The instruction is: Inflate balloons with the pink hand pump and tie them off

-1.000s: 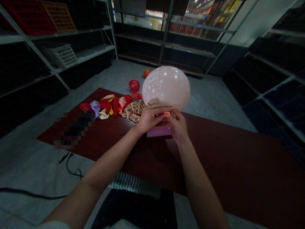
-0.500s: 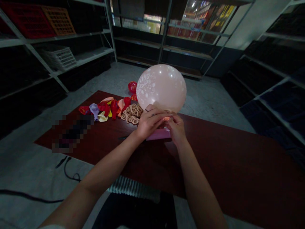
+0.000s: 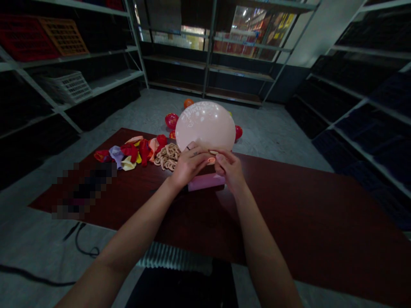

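Observation:
A large inflated pale pink balloon (image 3: 205,125) with white print floats just above the dark red table (image 3: 305,222). My left hand (image 3: 188,164) and my right hand (image 3: 228,170) meet under it, both pinching its orange-rimmed neck (image 3: 211,160). Beneath my hands lies a pink box-like object (image 3: 205,182). To the left of my left hand sit a heap of beige rings (image 3: 167,156) and a pile of flat coloured balloons (image 3: 130,150).
Small red and orange inflated balloons (image 3: 171,120) lie on the grey floor beyond the table. Metal shelving lines the left, back and right walls, with plastic crates (image 3: 66,85) on the left. A blurred dark patch (image 3: 83,188) lies on the table's left end, with cables on the floor below.
The balloon and both hands have sunk lower towards the table and sit a little further left in view. Both hands keep their hold on the neck.

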The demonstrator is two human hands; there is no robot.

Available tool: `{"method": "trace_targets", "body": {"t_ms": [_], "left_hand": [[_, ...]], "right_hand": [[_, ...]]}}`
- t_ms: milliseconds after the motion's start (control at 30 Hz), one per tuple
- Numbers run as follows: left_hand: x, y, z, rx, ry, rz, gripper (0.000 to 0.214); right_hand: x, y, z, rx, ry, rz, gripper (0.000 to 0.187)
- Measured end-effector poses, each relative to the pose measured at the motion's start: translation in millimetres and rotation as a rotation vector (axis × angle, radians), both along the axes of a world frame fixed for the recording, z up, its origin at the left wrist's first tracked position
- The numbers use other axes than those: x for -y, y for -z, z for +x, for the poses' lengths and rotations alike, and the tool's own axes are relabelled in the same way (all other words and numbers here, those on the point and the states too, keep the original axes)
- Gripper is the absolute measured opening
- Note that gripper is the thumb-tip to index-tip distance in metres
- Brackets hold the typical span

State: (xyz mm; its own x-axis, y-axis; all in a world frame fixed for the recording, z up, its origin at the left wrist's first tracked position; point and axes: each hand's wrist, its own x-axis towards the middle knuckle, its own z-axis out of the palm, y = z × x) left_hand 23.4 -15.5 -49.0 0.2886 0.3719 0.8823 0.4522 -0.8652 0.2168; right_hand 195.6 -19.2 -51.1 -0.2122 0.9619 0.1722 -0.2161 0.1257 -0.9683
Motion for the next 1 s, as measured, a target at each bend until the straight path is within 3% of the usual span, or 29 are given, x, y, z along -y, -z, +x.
{"method": "trace_targets", "body": {"t_ms": [133, 333, 500, 633, 800, 1000], "left_hand": [[-1.6, -1.9, -1.0, -0.019, 0.048, 0.017, 0.016], [-2.7, -8.0, -4.2, 0.060, 0.136, -0.136, 0.019], [-5.7, -11.9, -4.7, 0.298, 0.137, -0.380, 0.021], [-10.8, -7.5, -0.5, 0.499, 0.133, -0.519, 0.020], [-14.3, 1.2, 11.5, 0.812, 0.082, -0.746, 0.021], [-9.7, 10.8, 27.2, 0.991, 0.206, -0.989, 0.030]], "right_hand": [[-1.3, 0.9, -3.2, -0.039, 0.096, 0.012, 0.035], [1.0, 2.0, -7.1, -0.083, 0.188, 0.029, 0.038], [4.9, 1.0, -8.6, -0.051, 0.078, 0.077, 0.039], [9.1, 2.7, -13.8, 0.202, 0.006, 0.217, 0.034], [11.9, 6.5, -18.0, 0.475, 0.142, 0.344, 0.027], [9.0, 17.7, -18.3, 0.845, 0.321, 0.480, 0.021]]}}
